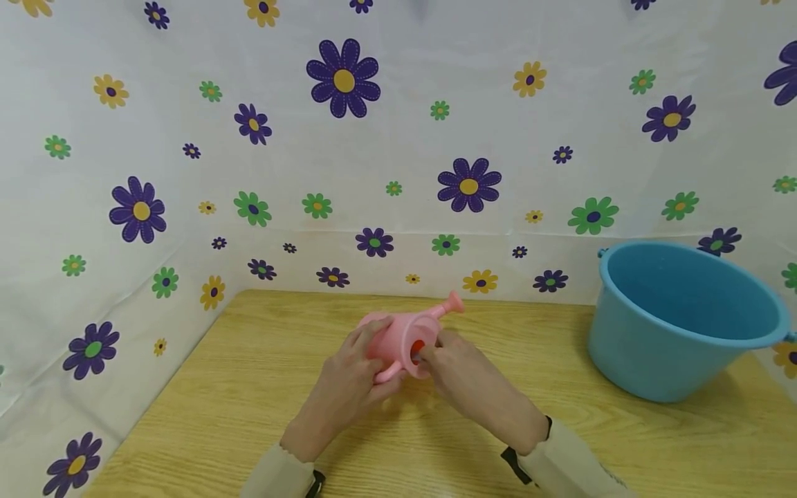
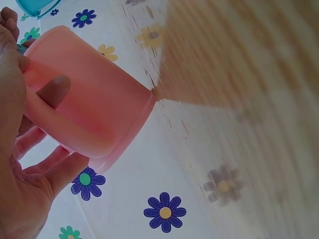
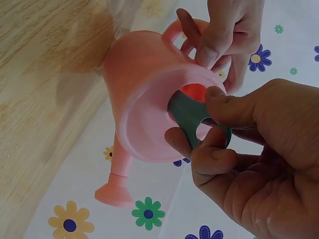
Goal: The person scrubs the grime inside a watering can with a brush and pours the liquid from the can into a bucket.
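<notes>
A pink watering can [image 1: 389, 335] is tilted over the wooden table, its opening turned toward the right hand. The left hand [image 1: 345, 370] grips it, fingers around the handle [image 2: 70, 132] and body. Between thumb and fingers, the right hand [image 3: 269, 154] pinches a dark green piece [image 3: 187, 112] with rounded cutouts. One end of this piece reaches into the can's opening; its kind cannot be told. Something bright red [image 3: 193, 91] shows inside the opening, beside the green piece. The can's spout [image 1: 453, 303] points away to the right.
A large blue bucket [image 1: 660, 353] stands on the right of the wooden table [image 1: 249, 415]. Behind and to the left hangs a white sheet [image 1: 398, 145] with purple, green and yellow flowers.
</notes>
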The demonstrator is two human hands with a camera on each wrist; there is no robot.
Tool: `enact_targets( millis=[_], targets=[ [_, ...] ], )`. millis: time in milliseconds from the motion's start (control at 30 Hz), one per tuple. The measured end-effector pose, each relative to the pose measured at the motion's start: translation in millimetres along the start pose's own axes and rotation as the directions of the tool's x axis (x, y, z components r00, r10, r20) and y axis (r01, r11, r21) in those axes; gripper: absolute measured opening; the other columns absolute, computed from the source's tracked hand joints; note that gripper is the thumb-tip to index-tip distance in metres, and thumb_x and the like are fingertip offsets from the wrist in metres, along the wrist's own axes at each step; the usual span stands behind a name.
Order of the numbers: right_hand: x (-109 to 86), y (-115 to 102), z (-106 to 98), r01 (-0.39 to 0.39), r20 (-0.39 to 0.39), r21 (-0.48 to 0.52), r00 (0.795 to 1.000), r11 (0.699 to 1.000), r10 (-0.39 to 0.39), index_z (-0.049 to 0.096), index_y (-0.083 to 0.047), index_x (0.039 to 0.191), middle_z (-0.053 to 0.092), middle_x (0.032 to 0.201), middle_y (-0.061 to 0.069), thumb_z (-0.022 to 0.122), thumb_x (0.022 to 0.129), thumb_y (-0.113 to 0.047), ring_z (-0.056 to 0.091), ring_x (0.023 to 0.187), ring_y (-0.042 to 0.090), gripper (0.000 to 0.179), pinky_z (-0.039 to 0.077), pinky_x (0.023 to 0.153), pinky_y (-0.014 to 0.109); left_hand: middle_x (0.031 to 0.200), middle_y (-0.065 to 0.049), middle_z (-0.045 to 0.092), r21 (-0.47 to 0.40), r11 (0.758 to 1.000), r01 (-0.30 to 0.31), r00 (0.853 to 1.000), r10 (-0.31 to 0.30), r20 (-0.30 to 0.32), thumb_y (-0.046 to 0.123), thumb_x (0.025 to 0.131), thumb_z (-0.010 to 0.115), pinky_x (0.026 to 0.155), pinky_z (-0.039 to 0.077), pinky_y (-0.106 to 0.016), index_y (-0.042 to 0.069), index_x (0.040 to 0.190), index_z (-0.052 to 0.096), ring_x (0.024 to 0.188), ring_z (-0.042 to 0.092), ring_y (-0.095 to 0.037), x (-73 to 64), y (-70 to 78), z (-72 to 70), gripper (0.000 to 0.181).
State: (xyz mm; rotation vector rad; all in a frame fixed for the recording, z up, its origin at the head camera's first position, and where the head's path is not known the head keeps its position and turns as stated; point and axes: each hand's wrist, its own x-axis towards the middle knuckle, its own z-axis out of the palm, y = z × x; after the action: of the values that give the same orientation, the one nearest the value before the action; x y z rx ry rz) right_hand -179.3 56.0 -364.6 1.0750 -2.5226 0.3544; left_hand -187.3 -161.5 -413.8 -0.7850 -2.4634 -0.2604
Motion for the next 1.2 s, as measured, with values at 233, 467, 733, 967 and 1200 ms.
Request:
enact_targets(
  millis=[233,467,733,967,1200],
  targets=[
    [-2.8,-2.5,-5.1,-0.018,0.008,-0.008,1.0,1.0,0.018,0.074,-0.007,0.106,0.069,0.098,0.01,0.081,0.084,-0.005,0.062,0.082,0.017,0.023,0.063,0.079,0.028,0.146,-0.007,0.053,-0.03,0.999,0.018,1.0,-0.018,0.004,0.037,0.09,0.075,0.078,0.065,-0.034,0.015,0.063,0.066,0.135,0.055,-0.03,-0.2,-0.3,-0.5,0.036],
    [-10.9,-4.6,-15.6,-0.04,0.007,0.032,0.999,0.999,0.039,0.074,-0.006,0.102,0.066,0.091,0.009,0.078,0.087,-0.004,0.054,0.072,0.013,0.015,0.055,0.066,0.021,0.146,-0.007,0.053,-0.043,0.999,0.014,1.0,-0.014,0.001,0.037,0.09,0.076,0.076,0.065,-0.034,0.015,0.063,0.067,0.133,0.056,-0.029,-0.7,-0.9,-0.3,0.036],
    [-17.0,-1.4,-19.7,-0.062,0.013,0.113,0.998,0.992,0.061,0.071,-0.005,0.098,0.059,0.079,0.004,0.077,0.089,-0.004,0.045,0.065,0.009,0.011,0.039,0.057,0.014,0.145,-0.009,0.054,-0.059,0.998,0.009,1.0,-0.01,-0.02,0.035,0.089,0.074,0.074,0.065,-0.034,0.013,0.06,0.065,0.13,0.057,-0.031,-1.1,-1.5,0.0,0.037],
    [-16.4,-0.4,-19.6,-0.07,0.039,0.103,0.997,0.992,0.066,0.068,-0.006,0.087,0.057,0.078,0.002,0.077,0.084,-0.003,0.043,0.064,0.007,0.01,0.038,0.056,0.012,0.145,-0.009,0.053,-0.051,0.999,0.012,1.0,-0.012,-0.017,0.035,0.09,0.072,0.075,0.065,-0.034,0.013,0.06,0.065,0.129,0.058,-0.031,-1.7,-1.5,0.7,0.038],
    [-13.6,1.1,-9.9,-0.015,-0.025,0.057,1.0,0.998,0.016,0.061,-0.008,0.081,0.054,0.075,0.001,0.077,0.082,-0.002,0.041,0.062,0.005,0.017,0.035,0.054,0.011,0.145,-0.01,0.053,-0.042,0.999,0.002,1.0,-0.003,-0.017,0.035,0.09,0.073,0.076,0.065,-0.035,0.012,0.06,0.065,0.131,0.057,-0.031,-2.0,-2.3,0.6,0.038]
  ],
)
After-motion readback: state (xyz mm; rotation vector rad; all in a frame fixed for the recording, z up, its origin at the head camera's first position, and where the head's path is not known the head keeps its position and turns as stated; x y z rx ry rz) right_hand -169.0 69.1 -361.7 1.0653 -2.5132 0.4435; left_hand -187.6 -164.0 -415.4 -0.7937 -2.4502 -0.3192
